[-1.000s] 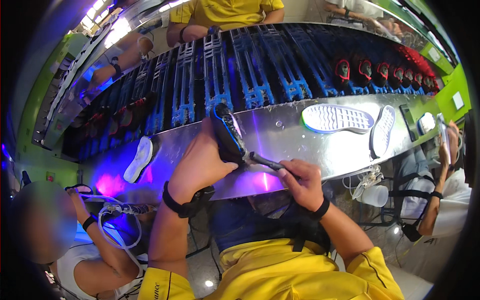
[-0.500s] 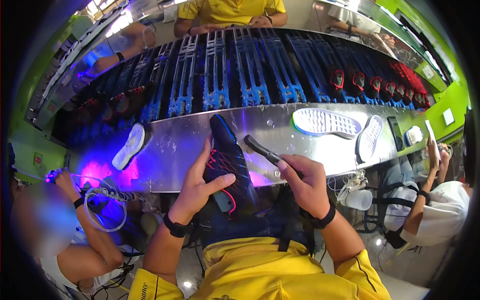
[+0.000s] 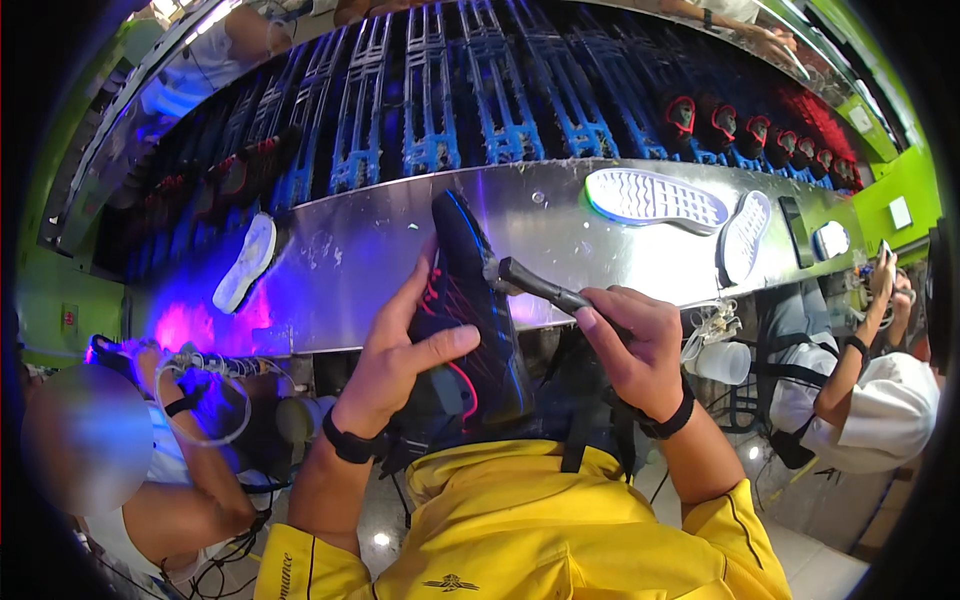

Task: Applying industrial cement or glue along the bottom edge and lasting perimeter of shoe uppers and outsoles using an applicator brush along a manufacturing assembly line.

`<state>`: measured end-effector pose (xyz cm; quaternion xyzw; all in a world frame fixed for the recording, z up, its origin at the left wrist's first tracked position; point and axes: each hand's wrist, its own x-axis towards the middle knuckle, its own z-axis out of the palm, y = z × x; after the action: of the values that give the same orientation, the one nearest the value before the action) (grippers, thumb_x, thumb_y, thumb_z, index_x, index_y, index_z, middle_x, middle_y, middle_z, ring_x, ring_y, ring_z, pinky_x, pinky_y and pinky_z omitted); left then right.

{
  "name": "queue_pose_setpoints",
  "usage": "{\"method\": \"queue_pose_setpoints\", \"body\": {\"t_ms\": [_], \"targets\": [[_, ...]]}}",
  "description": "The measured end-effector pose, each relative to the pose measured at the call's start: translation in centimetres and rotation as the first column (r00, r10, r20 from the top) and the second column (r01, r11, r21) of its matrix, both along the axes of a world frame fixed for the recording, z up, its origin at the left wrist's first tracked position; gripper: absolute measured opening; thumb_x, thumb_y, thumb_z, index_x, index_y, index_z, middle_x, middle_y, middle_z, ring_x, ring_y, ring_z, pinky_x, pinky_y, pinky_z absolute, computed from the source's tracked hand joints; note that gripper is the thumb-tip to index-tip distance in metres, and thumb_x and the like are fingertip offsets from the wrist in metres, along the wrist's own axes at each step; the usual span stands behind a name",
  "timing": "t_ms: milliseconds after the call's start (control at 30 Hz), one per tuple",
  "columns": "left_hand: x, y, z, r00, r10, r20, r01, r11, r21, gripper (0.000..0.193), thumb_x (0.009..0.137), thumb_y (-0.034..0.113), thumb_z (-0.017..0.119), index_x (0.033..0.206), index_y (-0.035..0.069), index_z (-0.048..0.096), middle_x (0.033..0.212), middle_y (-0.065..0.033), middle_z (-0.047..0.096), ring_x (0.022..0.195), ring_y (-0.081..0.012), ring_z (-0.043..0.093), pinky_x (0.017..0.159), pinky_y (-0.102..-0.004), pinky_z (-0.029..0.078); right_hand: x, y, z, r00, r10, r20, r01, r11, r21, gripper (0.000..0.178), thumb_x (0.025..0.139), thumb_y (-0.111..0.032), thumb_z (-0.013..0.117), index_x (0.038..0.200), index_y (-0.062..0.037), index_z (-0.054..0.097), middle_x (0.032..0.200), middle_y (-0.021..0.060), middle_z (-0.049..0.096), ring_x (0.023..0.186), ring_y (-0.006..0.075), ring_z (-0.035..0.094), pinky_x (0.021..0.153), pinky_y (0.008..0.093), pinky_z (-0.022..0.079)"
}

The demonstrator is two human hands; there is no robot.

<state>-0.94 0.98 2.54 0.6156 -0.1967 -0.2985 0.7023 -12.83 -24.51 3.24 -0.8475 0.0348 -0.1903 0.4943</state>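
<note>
My left hand (image 3: 400,360) is closed round a black shoe upper (image 3: 462,300) with red laces and a blue line along its edge, thumb across its side. The toe points away from me, above the steel bench edge. In my right hand (image 3: 635,350) is a black-handled brush (image 3: 545,288), gripped between thumb and fingers. Its pale tip meets the right edge of the shoe upper. On the bench beyond lie a white shoe sole (image 3: 655,198) with its grid side up, another sole (image 3: 745,237) at the right, and a white sole (image 3: 245,262) at the left.
Behind the steel bench (image 3: 390,220) runs a conveyor of blue metal racks (image 3: 430,100), with red-edged shoes (image 3: 682,116) on its right part. Co-workers sit close on both sides, one in a white cap (image 3: 885,400). A white cup (image 3: 722,363) hangs below the bench edge.
The brush has come against the shoe upper's edge; before, its tip was just apart from it. The view has shifted, so the bench and racks sit higher in the picture.
</note>
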Motion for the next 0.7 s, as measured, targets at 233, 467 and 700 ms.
{"method": "queue_pose_setpoints", "body": {"t_ms": [233, 467, 700], "targets": [[1.0, 0.9, 0.0, 0.98, 0.133, -0.148, -0.143, 0.988, -0.06, 0.095, 0.094, 0.009, 0.081, 0.17, -0.008, 0.026, 0.164, -0.0168, 0.05, 0.148, -0.0225, 0.05, 0.126, -0.0355, 0.037, -1.8, -0.6, 0.9, 0.981, 0.165, -0.099, -0.156, 0.983, 0.094, 0.02, 0.095, -0.011, 0.077, 0.107, 0.0054, 0.079, 0.077, 0.0158, 0.069, 0.065, 0.0261, 0.066, 0.063, 0.035, 0.049], [1.3, 0.4, 1.8, 0.924, 0.215, -0.315, -0.242, 0.969, -0.049, 0.085, 0.098, 0.006, 0.075, 0.171, -0.001, 0.031, 0.15, -0.0133, 0.063, 0.131, -0.0203, 0.065, 0.113, -0.0351, 0.052, -2.9, -2.1, 2.7, 0.949, 0.217, -0.227, -0.189, 0.972, 0.14, 0.021, 0.095, -0.01, 0.077, 0.106, 0.0072, 0.079, 0.08, 0.0175, 0.072, 0.066, 0.0263, 0.068, 0.065, 0.0344, 0.051], [1.2, -0.4, 1.9, 0.861, 0.267, -0.433, -0.291, 0.957, 0.01, 0.045, 0.107, 0.022, 0.071, 0.148, 0.005, 0.062, 0.122, -0.0061, 0.077, 0.101, -0.0131, 0.078, 0.076, -0.03, 0.067, -1.9, -3.0, 5.7, 0.977, 0.181, -0.109, -0.19, 0.979, -0.078, 0.017, 0.092, -0.006, 0.078, 0.104, 0.0053, 0.079, 0.073, 0.0114, 0.066, 0.056, 0.0177, 0.057, 0.054, 0.0306, 0.041]]}}
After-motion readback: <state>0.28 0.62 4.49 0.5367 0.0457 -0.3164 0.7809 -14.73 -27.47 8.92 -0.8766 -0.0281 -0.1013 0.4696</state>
